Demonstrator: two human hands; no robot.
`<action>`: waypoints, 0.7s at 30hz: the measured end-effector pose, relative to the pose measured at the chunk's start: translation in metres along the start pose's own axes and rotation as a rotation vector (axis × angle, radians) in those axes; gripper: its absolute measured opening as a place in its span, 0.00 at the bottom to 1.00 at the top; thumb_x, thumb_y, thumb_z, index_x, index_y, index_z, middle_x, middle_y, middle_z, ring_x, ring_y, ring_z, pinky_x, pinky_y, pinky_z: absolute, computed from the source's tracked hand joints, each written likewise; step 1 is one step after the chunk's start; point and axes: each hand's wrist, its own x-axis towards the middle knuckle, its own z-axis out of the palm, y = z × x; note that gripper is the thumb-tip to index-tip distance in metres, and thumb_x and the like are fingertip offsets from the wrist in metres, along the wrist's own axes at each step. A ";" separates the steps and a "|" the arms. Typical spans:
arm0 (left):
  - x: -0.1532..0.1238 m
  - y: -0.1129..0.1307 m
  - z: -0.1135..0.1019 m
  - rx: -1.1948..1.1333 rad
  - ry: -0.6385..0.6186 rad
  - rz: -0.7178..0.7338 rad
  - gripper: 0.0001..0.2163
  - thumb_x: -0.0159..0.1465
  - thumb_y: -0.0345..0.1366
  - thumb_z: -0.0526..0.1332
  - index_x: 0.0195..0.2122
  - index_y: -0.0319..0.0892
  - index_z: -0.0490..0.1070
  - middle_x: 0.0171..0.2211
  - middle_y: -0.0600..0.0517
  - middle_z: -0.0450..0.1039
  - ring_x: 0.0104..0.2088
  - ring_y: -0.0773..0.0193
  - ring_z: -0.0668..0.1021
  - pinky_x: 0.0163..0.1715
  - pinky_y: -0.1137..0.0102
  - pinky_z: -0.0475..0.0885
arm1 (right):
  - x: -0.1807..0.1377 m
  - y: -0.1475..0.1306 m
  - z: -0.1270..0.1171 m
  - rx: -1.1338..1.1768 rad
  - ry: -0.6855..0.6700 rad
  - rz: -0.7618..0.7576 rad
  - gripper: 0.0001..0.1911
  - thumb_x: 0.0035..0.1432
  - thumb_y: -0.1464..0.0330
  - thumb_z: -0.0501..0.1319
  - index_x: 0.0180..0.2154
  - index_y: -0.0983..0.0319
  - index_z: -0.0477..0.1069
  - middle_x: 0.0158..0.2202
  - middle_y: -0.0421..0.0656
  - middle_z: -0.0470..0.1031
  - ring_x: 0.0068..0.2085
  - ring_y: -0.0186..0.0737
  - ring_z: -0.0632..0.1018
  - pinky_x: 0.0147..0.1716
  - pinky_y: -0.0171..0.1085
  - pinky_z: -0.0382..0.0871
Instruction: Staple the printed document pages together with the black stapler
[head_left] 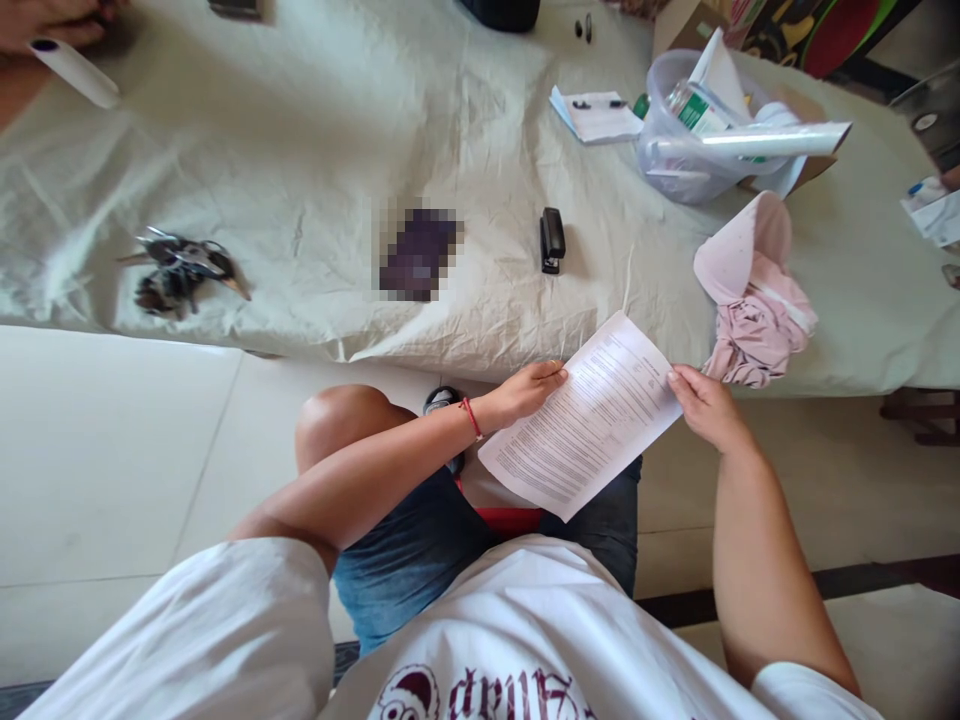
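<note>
A printed sheet of paper hangs tilted over my lap, just below the front edge of the table. My left hand pinches the sheet's left edge, and a red string circles that wrist. My right hand grips the sheet's upper right edge with fingers closed on it. A black stapler lies on the crumpled white cloth a little beyond the sheet.
A bunch of keys lies at the left. A pink cap rests at the table's right edge. Behind it stand a clear plastic tub holding rolled paper, and a notepad. Another person's hand holds a white roll at the far left.
</note>
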 end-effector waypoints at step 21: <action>0.002 -0.002 0.009 -0.360 0.162 -0.124 0.14 0.65 0.48 0.73 0.38 0.42 0.78 0.40 0.47 0.81 0.44 0.54 0.81 0.48 0.61 0.75 | -0.071 0.002 0.098 1.120 0.189 0.533 0.32 0.51 0.43 0.80 0.50 0.54 0.79 0.44 0.42 0.86 0.45 0.41 0.85 0.43 0.41 0.84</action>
